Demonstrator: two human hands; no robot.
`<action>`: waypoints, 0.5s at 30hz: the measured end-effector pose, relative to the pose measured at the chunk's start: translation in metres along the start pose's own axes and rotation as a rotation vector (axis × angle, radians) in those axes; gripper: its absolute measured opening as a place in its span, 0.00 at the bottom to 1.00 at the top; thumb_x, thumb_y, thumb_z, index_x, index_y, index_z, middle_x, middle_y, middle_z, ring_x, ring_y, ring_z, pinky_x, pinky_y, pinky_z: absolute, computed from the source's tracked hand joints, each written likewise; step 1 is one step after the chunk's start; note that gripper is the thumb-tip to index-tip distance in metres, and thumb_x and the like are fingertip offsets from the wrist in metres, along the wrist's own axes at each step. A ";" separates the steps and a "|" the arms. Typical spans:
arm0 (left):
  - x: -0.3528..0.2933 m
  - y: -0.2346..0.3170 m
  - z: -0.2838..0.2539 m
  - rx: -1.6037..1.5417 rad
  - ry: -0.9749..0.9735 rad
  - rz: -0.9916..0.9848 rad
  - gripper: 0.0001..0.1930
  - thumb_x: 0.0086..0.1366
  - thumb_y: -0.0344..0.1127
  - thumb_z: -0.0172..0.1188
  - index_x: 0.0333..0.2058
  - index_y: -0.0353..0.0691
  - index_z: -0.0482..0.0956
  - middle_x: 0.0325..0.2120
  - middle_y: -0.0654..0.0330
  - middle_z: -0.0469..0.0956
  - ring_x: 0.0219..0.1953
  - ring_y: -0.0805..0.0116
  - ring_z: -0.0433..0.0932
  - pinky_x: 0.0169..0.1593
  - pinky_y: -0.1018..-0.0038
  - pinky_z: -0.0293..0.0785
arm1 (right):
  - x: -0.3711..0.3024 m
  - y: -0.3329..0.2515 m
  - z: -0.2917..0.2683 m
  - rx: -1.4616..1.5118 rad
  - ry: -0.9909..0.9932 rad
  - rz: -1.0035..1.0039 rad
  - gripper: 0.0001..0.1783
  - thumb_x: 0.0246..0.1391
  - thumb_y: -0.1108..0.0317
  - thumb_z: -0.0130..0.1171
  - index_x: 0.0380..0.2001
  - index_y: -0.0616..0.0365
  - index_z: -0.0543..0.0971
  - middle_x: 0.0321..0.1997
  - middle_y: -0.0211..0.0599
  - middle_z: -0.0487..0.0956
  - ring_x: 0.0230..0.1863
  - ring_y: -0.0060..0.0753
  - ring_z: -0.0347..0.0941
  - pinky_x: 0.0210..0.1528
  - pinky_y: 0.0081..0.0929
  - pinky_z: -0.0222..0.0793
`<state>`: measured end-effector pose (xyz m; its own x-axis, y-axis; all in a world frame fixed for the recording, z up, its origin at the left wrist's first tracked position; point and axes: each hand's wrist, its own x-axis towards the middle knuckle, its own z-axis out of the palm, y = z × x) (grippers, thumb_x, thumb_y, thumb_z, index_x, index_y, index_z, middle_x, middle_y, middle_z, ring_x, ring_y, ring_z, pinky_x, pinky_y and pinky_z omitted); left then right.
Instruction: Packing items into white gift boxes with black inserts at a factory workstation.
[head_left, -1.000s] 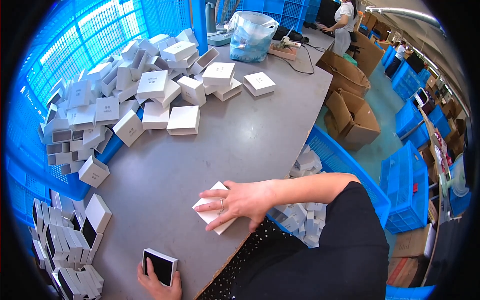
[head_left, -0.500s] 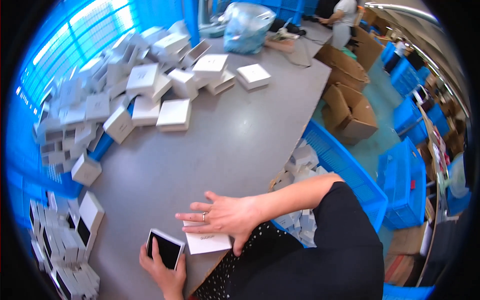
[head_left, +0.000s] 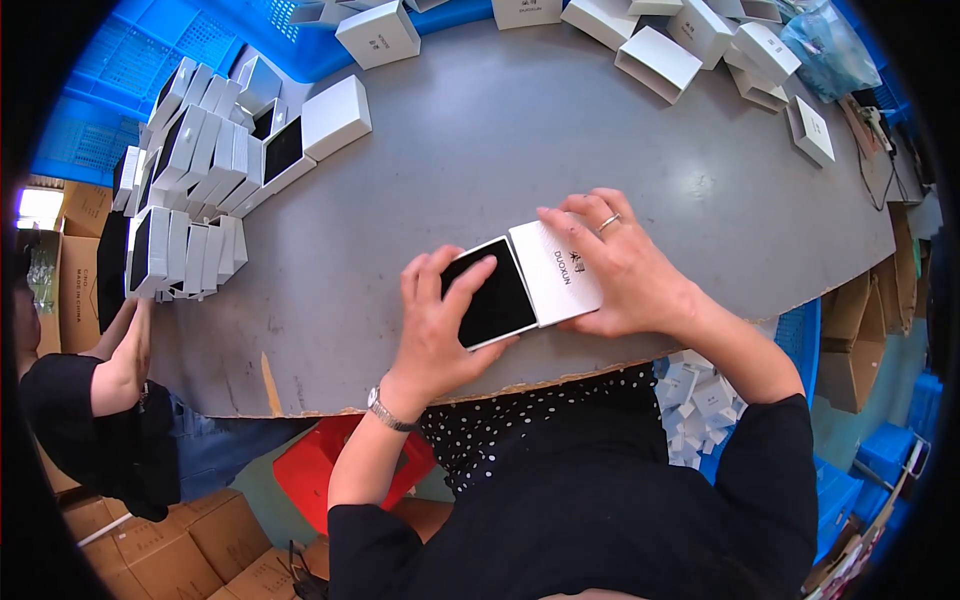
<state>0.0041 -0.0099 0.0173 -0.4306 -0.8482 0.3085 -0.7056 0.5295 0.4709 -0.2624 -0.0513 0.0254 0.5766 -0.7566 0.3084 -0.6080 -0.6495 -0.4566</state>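
Note:
Near the table's front edge, my left hand [head_left: 430, 320] grips a shallow white box tray [head_left: 527, 318] with a black insert [head_left: 495, 290]. Its thumb and fingers clasp the sides, and one finger lies over the black face. Against the tray's right end sits a white box sleeve [head_left: 560, 285] with dark print on top. My right hand [head_left: 640, 265] clasps that sleeve from the right, a ring on one finger. Tray and sleeve meet end to end in line; whether the tray's edge is inside the sleeve I cannot tell.
Filled white boxes [head_left: 200, 165] are stacked at the left, where a co-worker's arm [head_left: 125, 350] reaches in. Several empty white sleeves [head_left: 657, 62] and a plastic bag [head_left: 830, 50] lie at the far side. White pieces [head_left: 695, 400] fill a container below the table; a red stool [head_left: 320, 470] stands beneath.
The view has swung left. My hands, apart before, have come together, bringing the tray against the sleeve. My right hand's flat, spread fingers now curl around the sleeve.

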 end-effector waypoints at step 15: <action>0.018 0.001 0.026 -0.477 0.003 -0.013 0.62 0.52 0.54 0.74 0.75 0.36 0.41 0.70 0.45 0.50 0.72 0.42 0.49 0.73 0.49 0.45 | 0.013 -0.013 0.029 0.129 0.024 -0.011 0.55 0.27 0.58 0.77 0.64 0.62 0.68 0.59 0.59 0.68 0.62 0.64 0.61 0.66 0.57 0.59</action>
<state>-0.0190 -0.0244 0.0018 -0.4209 -0.8553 0.3021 -0.3733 0.4669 0.8017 -0.2306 -0.0506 0.0111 0.5690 -0.7518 0.3331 -0.5256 -0.6441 -0.5558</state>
